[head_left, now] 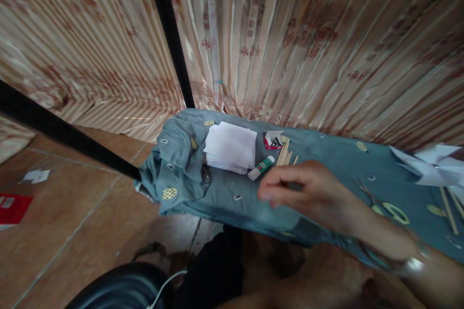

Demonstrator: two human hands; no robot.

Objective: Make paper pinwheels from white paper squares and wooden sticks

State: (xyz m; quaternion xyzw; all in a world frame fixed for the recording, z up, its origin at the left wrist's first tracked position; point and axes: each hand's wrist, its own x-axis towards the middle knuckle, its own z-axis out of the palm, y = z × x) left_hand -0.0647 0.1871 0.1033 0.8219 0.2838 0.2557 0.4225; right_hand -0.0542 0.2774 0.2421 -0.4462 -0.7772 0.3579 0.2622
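Observation:
My right hand reaches in from the right above the cloth-covered surface, its fingers curled in and nothing showing between them. Just beyond its fingertips lies a glue stick with a green and white label. A bundle of thin wooden sticks is partly covered by the hand. Behind the sticks stands a small open red and white box with small shiny pieces inside. Left of the glue stick is a stack of white paper. My left hand is out of view.
Scissors with yellow-green handles lie under my right forearm. White paper pinwheels on sticks rest at the far right. Dark metal poles rise at the left, before a striped curtain. A black round stool stands below.

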